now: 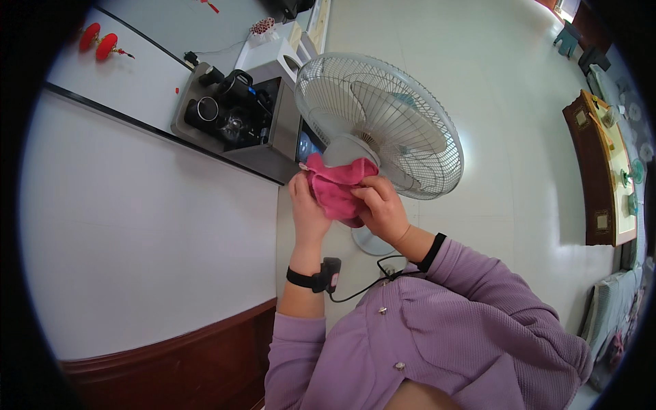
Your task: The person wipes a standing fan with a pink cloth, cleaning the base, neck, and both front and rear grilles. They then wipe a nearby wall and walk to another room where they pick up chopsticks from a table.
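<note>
A pink cloth [335, 192] is bunched up between my two hands, in front of the motor housing of a grey pedestal fan [379, 123]. My left hand [309, 205] grips the cloth's left side, and its fingertips are partly hidden by the fabric. On the right side, my right hand [382, 207] pinches the cloth between thumb and fingers. The fan's wire guard faces away to the upper right, and its round base [374, 242] shows on the floor below my hands. Whether the cloth touches the fan housing I cannot tell.
A tea cabinet [277, 136] with a black kettle [237, 88] stands against the wall at left. A black cable [353, 296] runs from the device on my left wrist [330, 274]. To the far right is a brown coffee table [589, 174] bearing small items.
</note>
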Available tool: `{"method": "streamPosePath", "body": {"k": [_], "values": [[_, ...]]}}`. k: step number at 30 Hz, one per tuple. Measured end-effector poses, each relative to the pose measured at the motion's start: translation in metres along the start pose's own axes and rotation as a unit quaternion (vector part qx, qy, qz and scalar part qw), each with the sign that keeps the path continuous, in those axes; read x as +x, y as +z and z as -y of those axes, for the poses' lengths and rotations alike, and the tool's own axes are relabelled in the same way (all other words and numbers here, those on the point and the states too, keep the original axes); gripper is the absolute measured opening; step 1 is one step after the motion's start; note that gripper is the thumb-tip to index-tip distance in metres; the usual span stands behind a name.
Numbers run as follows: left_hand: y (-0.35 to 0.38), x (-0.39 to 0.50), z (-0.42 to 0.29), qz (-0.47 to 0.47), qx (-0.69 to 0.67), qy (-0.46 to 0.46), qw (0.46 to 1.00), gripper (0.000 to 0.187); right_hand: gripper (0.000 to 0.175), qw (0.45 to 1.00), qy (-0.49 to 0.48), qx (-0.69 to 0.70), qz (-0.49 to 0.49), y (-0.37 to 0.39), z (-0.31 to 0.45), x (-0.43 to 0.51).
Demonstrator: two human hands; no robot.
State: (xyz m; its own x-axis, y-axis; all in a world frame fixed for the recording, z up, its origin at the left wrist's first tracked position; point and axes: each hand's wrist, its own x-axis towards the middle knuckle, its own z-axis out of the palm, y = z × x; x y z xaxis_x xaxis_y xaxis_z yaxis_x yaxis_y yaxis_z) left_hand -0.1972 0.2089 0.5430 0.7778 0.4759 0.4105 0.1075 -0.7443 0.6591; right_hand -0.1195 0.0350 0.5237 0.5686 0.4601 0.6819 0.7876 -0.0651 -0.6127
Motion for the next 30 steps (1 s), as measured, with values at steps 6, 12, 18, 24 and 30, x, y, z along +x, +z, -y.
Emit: {"method": "streamPosePath", "body": {"k": [6,12,18,24,30], "values": [[0.002,0.004,-0.010,0.006,-0.013,-0.071,0.997,0.075,0.030,0.965,0.256,0.045,0.019,0.033,-0.033,-0.048],[-0.002,0.008,-0.014,0.013,-0.022,-0.102,0.994,0.077,0.025,0.840,0.492,0.231,-0.003,0.056,-0.050,-0.058],[-0.001,0.008,-0.012,0.008,-0.017,-0.089,0.996,0.077,0.023,0.769,0.502,0.390,-0.074,0.029,-0.049,-0.028],[0.003,0.004,-0.005,0.000,-0.015,-0.075,0.997,0.076,0.020,0.843,0.447,0.300,0.002,0.005,-0.009,-0.010],[0.001,0.004,-0.002,0.009,-0.033,-0.063,0.997,0.070,0.031,0.959,0.212,0.186,0.006,-0.001,0.013,0.037]]}}
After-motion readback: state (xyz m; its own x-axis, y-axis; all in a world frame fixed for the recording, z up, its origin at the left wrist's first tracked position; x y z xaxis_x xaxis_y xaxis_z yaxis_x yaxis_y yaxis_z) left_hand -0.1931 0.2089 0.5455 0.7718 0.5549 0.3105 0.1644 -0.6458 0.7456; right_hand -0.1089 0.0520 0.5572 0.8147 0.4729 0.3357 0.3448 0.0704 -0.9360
